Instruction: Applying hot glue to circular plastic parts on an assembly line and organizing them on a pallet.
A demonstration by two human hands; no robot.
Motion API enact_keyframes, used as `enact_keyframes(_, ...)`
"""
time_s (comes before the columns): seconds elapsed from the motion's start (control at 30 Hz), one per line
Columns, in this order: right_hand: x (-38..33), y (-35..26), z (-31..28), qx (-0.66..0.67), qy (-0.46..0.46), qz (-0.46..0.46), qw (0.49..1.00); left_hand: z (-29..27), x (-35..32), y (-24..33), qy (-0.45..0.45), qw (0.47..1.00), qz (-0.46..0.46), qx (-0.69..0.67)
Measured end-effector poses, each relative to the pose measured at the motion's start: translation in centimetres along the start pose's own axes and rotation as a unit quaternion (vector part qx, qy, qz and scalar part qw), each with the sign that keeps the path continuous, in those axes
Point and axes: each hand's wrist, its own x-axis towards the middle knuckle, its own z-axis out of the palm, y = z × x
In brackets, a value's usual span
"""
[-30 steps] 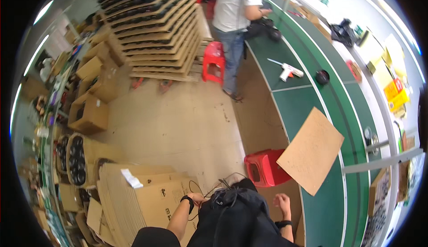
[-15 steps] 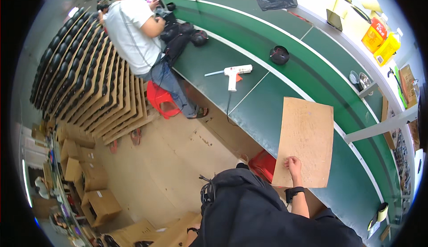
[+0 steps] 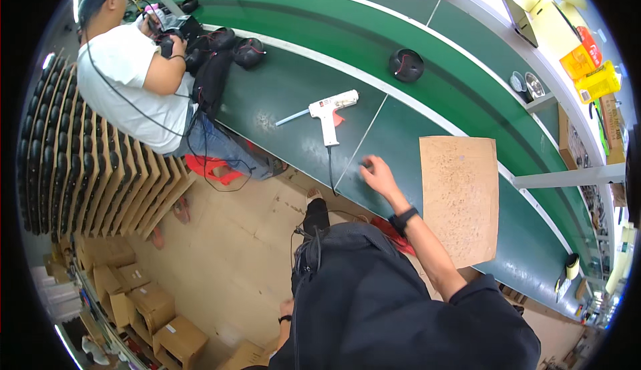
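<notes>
My right hand (image 3: 380, 178) hangs over the green bench, its fingers drawn together around a small dark spot I cannot make out. Just beyond it lies a white hot glue gun (image 3: 326, 114) on its side, with an orange trigger, a pale glue stick out of its back and a black cord. To the right of my wrist a worn cardboard sheet (image 3: 461, 196) rests on the bench and juts past its near edge. My left hand (image 3: 286, 307) is low beside my body, largely covered by my dark clothing, its fingers hidden.
A co-worker (image 3: 133, 83) sits at the far left, handling black parts. One black round shell (image 3: 406, 66) lies on the green belt (image 3: 320, 40). Cardboard layers of black pieces (image 3: 80, 163) are stacked at left, above open cartons (image 3: 150, 303). A metal post (image 3: 567, 175) rises at right.
My right hand has left the cardboard sheet and moved left and away from me, toward the glue gun. My view has shifted; my left hand now shows a little more.
</notes>
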Motion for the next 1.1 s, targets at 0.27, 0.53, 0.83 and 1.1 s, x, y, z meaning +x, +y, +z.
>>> enact_keyframes(0.27, 13.4, -7.3, 7.9, -0.196, 0.037, 0.160, 0.967, -9.5, 9.2, 14.6, -0.021, 0.980, 0.127, -0.152)
enact_keyframes(0.53, 15.6, -8.2, 9.0, -0.071, 0.062, 0.227, 0.969, -19.6, 11.4, 17.8, -0.031, 0.944, 0.048, -0.325)
enact_keyframes(0.83, 5.7, -7.8, -7.2, 0.492, -0.021, 0.071, 0.867, -26.2, 16.5, 24.1, 0.021, 0.972, 0.183, -0.143)
enact_keyframes(1.1, -6.9, 3.7, -20.4, 0.318, 0.204, 0.144, 0.915, -28.9, 11.6, 43.0, 0.053, 0.851, 0.496, 0.164)
